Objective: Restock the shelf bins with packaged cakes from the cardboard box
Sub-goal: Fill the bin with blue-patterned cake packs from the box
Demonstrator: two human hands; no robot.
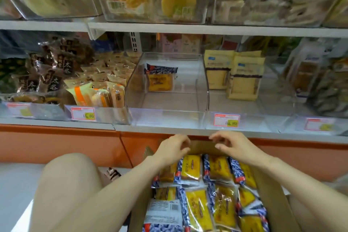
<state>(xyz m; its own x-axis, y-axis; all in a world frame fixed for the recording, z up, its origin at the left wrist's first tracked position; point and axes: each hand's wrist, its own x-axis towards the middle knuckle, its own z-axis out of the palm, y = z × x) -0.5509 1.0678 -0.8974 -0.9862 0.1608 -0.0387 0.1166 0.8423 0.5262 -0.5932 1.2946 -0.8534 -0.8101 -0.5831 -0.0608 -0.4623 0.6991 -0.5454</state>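
Observation:
An open cardboard box (205, 147) sits low in front of me, filled with several packaged cakes (218, 171) in yellow wrap with blue patterned ends. My left hand (173, 148) and my right hand (231, 145) hover over the box's far end, fingers loosely curled, holding nothing. Above them on the lower shelf stands a clear plastic bin (202, 98) with a single matching cake pack (161, 79) at its back.
Neighbouring bins hold orange-striped snack packs (98, 92) on the left and pale yellow packs (235, 75) on the right. Price tags (227, 120) line the shelf front. An orange base panel (75, 147) runs below the shelf. My bare knee (69, 184) is at lower left.

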